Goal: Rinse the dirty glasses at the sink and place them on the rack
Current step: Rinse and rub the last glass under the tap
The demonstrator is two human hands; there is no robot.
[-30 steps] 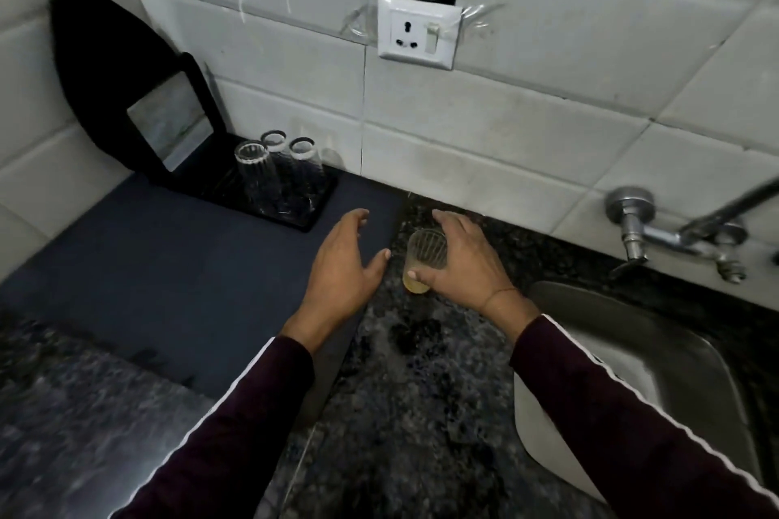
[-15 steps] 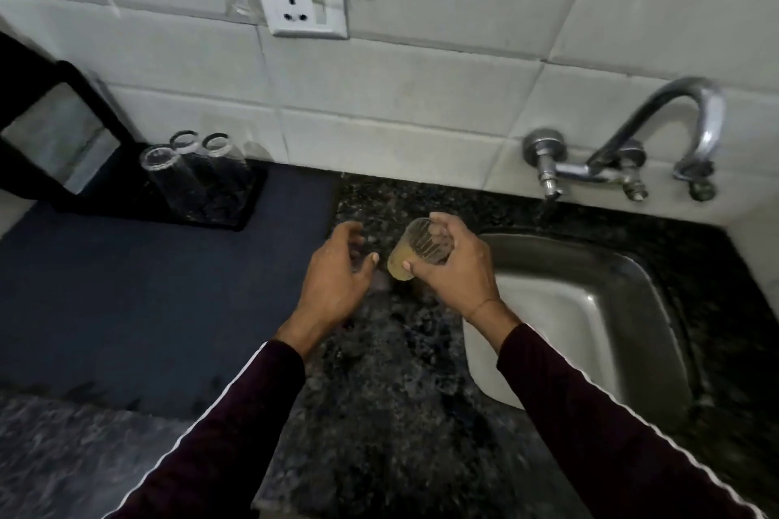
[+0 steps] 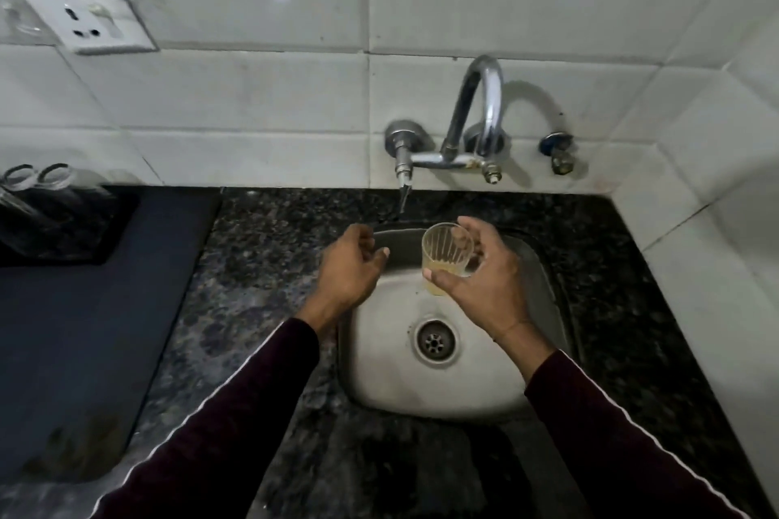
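now | right hand (image 3: 480, 287) – fingers pinching dirty glass (image 3: 447, 255) over sink (image 3: 543, 265) | left hand (image 3: 347, 270) – fingers loosely curled, empty | no readable writing

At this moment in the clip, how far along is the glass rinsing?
Looks done: two glasses stand on the black rack at the left edge. In hand: the right hand holds a glass with yellowish dregs over the sink; the left hand hovers open. Left: no water is visibly running, so rinsing and racking remain.
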